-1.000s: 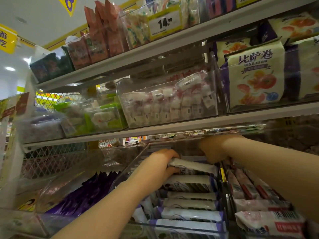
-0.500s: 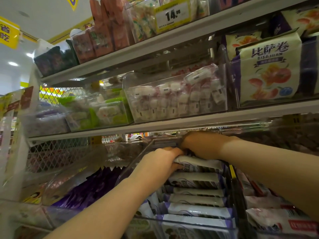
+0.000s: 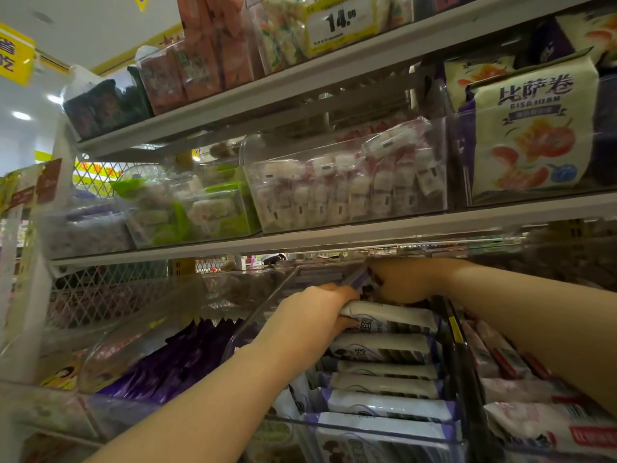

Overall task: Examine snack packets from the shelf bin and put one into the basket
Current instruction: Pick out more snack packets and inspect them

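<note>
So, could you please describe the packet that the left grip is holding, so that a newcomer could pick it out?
Below the lower grey metal shelf board, find the clear plastic bin between dark purple pouches and pink-and-white packets. It is the white oblong packet with purple print at the back of the row there, the only one with the left grip curled round it.
</note>
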Demonstrator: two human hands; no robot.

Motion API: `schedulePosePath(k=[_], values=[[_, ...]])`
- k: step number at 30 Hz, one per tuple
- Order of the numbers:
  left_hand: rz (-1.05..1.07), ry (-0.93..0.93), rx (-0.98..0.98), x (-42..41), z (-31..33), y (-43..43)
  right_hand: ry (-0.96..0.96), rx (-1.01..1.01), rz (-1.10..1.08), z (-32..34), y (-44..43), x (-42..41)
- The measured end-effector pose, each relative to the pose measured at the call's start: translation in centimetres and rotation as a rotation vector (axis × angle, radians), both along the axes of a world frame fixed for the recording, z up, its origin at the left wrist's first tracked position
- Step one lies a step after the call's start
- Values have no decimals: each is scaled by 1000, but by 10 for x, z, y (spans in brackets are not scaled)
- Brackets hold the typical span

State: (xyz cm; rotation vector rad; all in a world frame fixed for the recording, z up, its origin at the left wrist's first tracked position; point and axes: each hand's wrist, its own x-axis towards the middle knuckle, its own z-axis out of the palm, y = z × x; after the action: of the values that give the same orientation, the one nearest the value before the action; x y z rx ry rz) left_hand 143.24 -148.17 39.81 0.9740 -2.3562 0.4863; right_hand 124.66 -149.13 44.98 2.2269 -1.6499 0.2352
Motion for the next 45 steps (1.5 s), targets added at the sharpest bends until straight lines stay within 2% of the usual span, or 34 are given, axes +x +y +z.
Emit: schedulePosePath(k=[3,6,8,9,13,17,20,24,27,33,35,39,45], values=[[15,-6,2,0,-1,0,65,3,28,5,3,8],[39,-38,13,-1,-2,-1,222,225,-48,6,2,24],[42,-45,23,0,-2,-1,262,299,-98,4,-3,28],[41,-44,21,0,-3,-1,227,279,-95,4,-4,27],[37,-35,24,1,-3,-3,-160,194,12,5,5,14],[31,-16,37,-1,-1,-3,-289,226,104,-5,10,8],[54,28,-78,2,-3,-1,-393,288,210,-3,18,8],[117,64,-155,1,-6,1,-212,273,185,7,25,19],[171,81,-164,0,-6,1,-201,359,207,9,31,23],[93,211,-254,0,-3,12,2,139,159,8,34,20],[31,128,-142,-1,-5,16,-30,69,162,5,32,17],[27,-181,63,-12,-18,12,-109,47,168,1,30,15],[133,-331,-247,-26,-22,10,-32,96,158,-4,27,21]])
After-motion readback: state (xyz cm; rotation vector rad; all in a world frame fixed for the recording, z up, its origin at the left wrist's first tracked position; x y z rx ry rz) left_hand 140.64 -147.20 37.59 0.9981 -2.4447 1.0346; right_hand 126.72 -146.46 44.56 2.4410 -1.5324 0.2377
